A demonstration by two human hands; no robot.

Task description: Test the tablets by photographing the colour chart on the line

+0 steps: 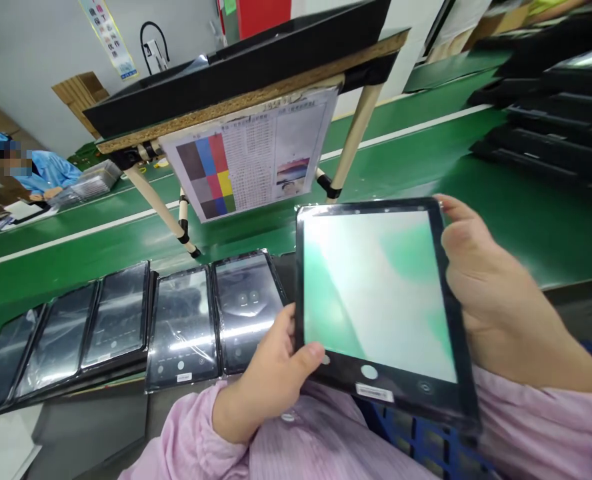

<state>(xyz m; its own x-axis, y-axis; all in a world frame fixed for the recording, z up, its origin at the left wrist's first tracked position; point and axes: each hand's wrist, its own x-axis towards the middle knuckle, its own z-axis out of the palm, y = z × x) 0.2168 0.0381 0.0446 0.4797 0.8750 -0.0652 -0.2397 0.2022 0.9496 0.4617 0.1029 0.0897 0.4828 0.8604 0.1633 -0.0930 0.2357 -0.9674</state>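
Note:
Between my two hands a tablet [376, 287] is held up, its screen lit with a pale green and white picture. A small white label sticks to its lower bezel, and clear film seems to cover it. My left hand [276, 367] grips the lower left corner, thumb on the front bezel. At the upper right edge my right hand [481, 280] is closed round the side, with part of its fingers hidden behind the tablet. Close to my left hand lies a dark-screened tablet [246, 310], and beside it another tablet [182, 333] with a white label.
More dark tablets [116, 313] lie in a row at the left on the green bench [256, 237]. A raised stand [251, 100] bears a printed chart [256, 157]. Black trays [566, 127] are stacked at right. A blue basket [416, 440] sits below; a co-worker [51, 170] sits far left.

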